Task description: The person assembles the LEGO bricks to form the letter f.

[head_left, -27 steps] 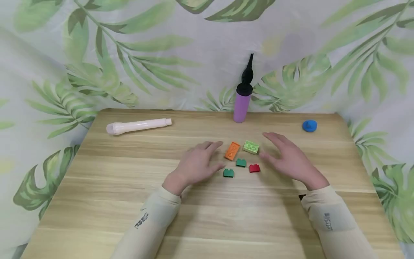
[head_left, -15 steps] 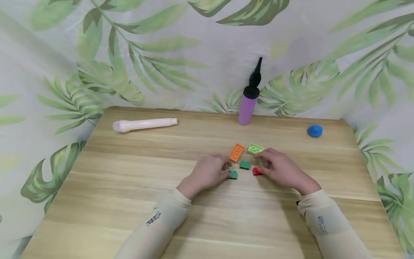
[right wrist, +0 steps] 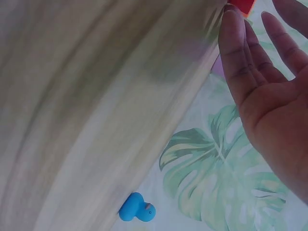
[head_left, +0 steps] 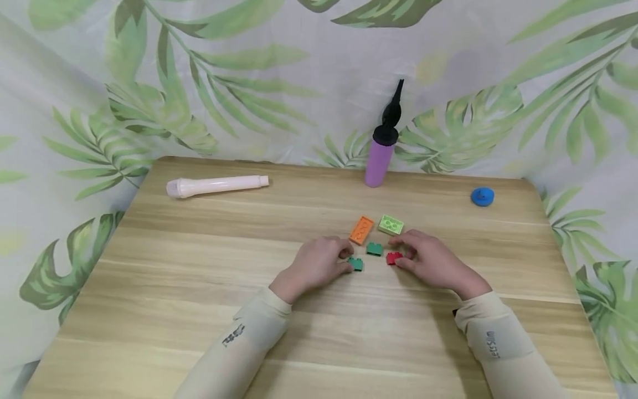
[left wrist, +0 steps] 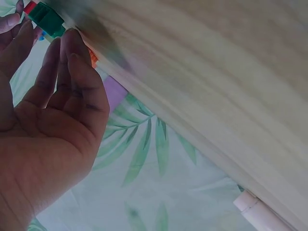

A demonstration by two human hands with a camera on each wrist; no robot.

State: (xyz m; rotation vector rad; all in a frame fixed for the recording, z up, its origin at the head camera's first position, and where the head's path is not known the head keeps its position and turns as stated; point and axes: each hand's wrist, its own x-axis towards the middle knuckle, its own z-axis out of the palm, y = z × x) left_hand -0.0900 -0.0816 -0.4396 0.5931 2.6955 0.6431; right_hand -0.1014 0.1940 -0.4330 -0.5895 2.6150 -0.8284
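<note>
My left hand (head_left: 321, 263) pinches a small green toy brick (head_left: 356, 264) at its fingertips; that green brick (left wrist: 47, 19) also appears in the left wrist view. My right hand (head_left: 433, 260) has its thumb and fingers curled at a red toy brick (head_left: 393, 258), which peeks out at the top of the right wrist view. Between the hands lies a second green brick (head_left: 374, 249). Behind it are an orange brick (head_left: 361, 230) and a lime-green brick (head_left: 391, 224), both with hollow undersides up. The fingers partly hide the held bricks.
At the back of the wooden table (head_left: 199, 266) a pale pink microphone-shaped stick (head_left: 217, 186) lies on the left. A purple hand pump (head_left: 379, 160) with a black top stands behind the bricks. A blue toy duck (head_left: 482, 196) sits at the far right.
Both hands came down from beside the bricks with spread fingers and closed in, the left on the nearer green brick, the right on the red one. The nearer green brick has turned slightly.
</note>
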